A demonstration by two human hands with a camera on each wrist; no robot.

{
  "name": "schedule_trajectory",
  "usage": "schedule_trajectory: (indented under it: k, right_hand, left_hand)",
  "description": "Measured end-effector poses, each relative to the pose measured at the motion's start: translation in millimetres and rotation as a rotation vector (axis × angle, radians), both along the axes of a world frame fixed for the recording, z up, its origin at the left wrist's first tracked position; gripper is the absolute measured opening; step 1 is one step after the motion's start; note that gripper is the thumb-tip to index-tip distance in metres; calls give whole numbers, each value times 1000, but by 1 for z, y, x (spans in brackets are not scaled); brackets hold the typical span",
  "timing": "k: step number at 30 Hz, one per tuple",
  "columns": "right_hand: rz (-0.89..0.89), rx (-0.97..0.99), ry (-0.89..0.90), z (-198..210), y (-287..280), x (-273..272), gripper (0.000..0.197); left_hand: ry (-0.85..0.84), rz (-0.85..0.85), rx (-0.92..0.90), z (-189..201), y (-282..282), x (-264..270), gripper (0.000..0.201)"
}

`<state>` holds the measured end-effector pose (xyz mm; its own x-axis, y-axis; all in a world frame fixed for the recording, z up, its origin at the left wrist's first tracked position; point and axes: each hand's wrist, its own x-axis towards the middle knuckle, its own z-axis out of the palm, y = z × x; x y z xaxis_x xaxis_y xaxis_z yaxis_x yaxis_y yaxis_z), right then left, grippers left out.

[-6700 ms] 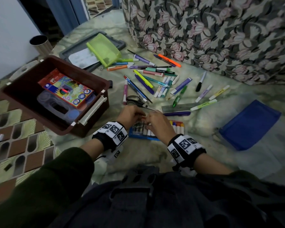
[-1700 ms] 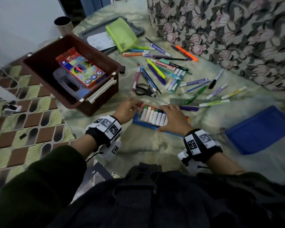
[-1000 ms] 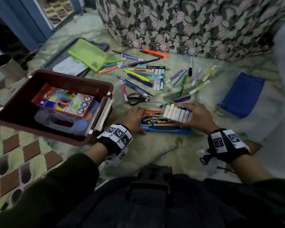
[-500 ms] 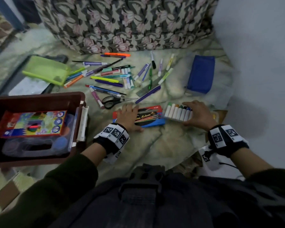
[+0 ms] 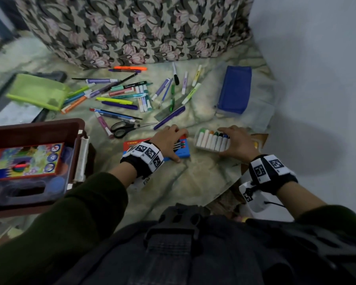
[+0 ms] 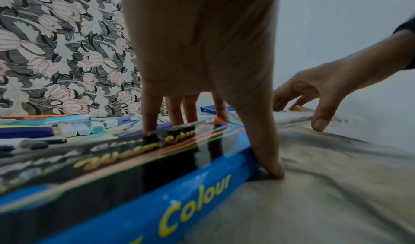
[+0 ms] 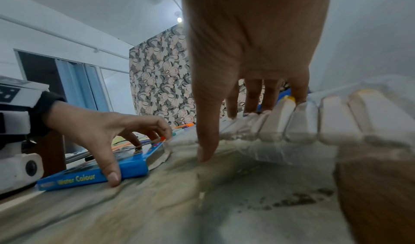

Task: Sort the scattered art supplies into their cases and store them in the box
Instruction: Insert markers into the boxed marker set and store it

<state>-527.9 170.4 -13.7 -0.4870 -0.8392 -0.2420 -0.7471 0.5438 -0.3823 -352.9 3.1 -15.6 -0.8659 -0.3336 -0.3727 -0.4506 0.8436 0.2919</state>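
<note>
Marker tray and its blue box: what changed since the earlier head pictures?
The right hand has drawn the marker tray out of the blue watercolour box, rightward, so they now lie apart. The left hand holds the box down. The loose pens, scissors and brown box stayed put.

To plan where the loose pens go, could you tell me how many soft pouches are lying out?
2. The lime-green pouch lies far left, beside the pen pile; the blue pouch lies right, near the wall. None seems hidden.
</note>
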Motion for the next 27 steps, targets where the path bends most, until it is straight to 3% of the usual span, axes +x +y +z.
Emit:
schedule_trajectory:
  k: [5, 15, 27]
  right_hand:
    - [42, -9, -4, 0, -10, 10, 81]
    - [133, -40, 27, -2, -17, 23, 76]
    - [315, 46, 90, -8, -20, 23, 74]
  left_hand:
    - [110, 21, 29, -3, 2, 8, 86]
    - [172, -24, 32, 2, 4, 17, 80]
    - [138, -57, 34, -12, 6, 26, 82]
